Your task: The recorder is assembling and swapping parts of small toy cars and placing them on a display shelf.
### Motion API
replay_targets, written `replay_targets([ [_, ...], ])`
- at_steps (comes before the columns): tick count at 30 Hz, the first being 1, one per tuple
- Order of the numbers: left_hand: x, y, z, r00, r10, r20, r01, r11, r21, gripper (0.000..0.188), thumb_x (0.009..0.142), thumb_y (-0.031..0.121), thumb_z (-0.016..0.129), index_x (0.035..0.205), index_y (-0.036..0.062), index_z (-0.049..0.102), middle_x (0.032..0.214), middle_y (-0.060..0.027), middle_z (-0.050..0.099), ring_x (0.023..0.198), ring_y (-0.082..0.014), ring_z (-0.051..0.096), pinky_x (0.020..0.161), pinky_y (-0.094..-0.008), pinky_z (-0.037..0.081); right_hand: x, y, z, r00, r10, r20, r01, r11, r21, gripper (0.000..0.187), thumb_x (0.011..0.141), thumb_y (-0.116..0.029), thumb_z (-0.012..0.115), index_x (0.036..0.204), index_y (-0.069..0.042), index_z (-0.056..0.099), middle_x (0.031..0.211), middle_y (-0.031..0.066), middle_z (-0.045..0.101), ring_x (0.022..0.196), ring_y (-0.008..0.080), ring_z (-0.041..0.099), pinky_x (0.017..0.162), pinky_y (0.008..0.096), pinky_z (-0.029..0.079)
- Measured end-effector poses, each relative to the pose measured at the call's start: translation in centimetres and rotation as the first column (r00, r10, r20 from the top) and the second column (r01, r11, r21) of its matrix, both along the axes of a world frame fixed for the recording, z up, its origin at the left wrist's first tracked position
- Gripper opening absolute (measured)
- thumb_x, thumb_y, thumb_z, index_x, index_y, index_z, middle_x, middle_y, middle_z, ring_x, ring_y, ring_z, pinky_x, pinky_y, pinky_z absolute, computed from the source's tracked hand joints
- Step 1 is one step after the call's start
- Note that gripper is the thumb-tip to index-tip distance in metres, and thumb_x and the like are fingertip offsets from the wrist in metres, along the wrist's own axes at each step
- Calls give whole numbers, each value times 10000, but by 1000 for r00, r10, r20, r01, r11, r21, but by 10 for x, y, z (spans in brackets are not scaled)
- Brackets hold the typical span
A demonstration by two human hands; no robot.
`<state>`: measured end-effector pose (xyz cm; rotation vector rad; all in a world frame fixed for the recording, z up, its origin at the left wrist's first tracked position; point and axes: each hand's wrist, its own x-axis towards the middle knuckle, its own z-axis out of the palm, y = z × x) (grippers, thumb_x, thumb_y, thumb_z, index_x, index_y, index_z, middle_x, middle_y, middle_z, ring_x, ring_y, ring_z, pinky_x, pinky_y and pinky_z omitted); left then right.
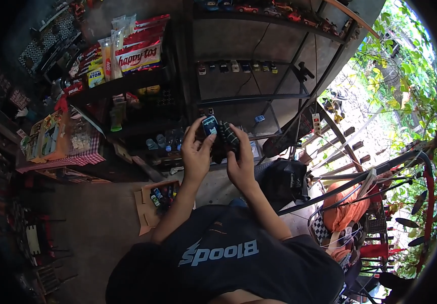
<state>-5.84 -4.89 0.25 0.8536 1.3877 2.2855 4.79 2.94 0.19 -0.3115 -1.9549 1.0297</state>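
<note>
In front of my chest, my left hand point(196, 157) is closed round a small blue toy car point(210, 125), thumb and fingers on its sides. Right beside it, a dark toy car with pale lines point(228, 133) is gripped in my right hand point(242, 161). The two cars are held close together; whether they touch I cannot tell. Beyond them, a row of small toy cars point(234, 66) stands on the middle shelf, and a single light-blue toy car point(260, 118) sits lower down on the right. Several more toy cars point(162, 197) lie in an open cardboard box point(144, 212) on the floor.
A dark metal shelf rack point(259, 96) rises ahead, with larger toy vehicles point(247, 8) on top. To the left are snack packets point(138, 53) and a table with a red checked cloth point(84, 158). On the right stand a black bag point(285, 180) and an orange bundle point(345, 205).
</note>
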Motion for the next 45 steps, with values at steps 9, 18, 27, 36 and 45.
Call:
replay_targets([
  [9,9,0,-3,996,-20,-89,15,998,-58,448,899,-55,655,1333,-16,548,1115,-50,541,974,-89,586,796,-224,522,1,4,10,1000,3,-30,-6,997,-71,644,740,151,471,1371,22,440,1343,217,503,1278,360,498,1097,389,360],
  [18,-1,1,0,998,28,-62,-30,999,-39,451,909,-47,646,1344,-24,530,1176,-72,557,1055,-120,588,888,-239,508,0,1,-4,1000,7,4,-7,1000,-26,652,736,155,468,1374,25,437,1341,213,506,1275,355,499,1101,388,354],
  [27,7,-1,-14,1000,-5,-17,4,998,-58,478,887,-86,652,1345,-16,533,1156,-60,553,1004,-113,620,826,-216,520,-3,1,4,1000,-8,-30,7,999,-49,643,727,158,480,1355,20,470,1318,211,519,1260,350,511,1097,387,360],
  [36,9,-9,-13,955,73,-289,-110,987,-115,519,955,-45,575,1455,25,460,1207,-107,592,1080,-133,597,917,-236,487,-4,-5,6,997,-80,17,79,996,32,691,717,140,501,1393,7,448,1364,221,490,1275,387,487,1101,419,360],
  [45,3,-2,-11,995,-97,27,98,993,-66,613,928,-148,527,1497,39,396,1309,-118,584,1150,-124,576,969,-255,482,-2,-11,11,998,-52,37,50,998,40,649,782,75,599,1412,-20,480,1378,200,492,1295,347,482,1100,405,360],
])
